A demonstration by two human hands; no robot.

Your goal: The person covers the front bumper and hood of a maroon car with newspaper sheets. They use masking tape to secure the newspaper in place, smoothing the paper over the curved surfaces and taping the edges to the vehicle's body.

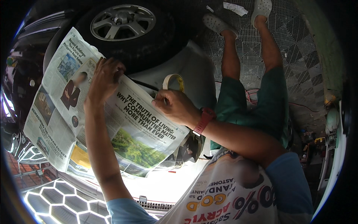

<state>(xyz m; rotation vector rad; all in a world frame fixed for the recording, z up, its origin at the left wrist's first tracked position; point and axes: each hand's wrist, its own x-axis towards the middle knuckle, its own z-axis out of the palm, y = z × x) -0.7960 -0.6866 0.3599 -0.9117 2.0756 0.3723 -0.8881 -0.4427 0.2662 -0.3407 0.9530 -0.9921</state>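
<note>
Spread newspaper sheets (100, 108) cover the side of a car beside its wheel. My left hand (106, 76) rests at the upper edge of the paper, near the tire, its fingers bent and closed over that edge. To the right, my right hand (175, 106) is closed, thumb and forefinger together at the edge of the paper. A roll of masking tape (173, 79) stands up from the fingers of my right hand, its lower part hidden behind them. A red watch (204, 121) is on my right wrist.
The car wheel (123, 22), with its spoked rim, is above the paper, next to a grey body panel (192, 71). A person's legs (233, 58) in green shorts and clogs show at upper right, over patterned floor tiles (298, 56). A red hose (252, 96) lies there.
</note>
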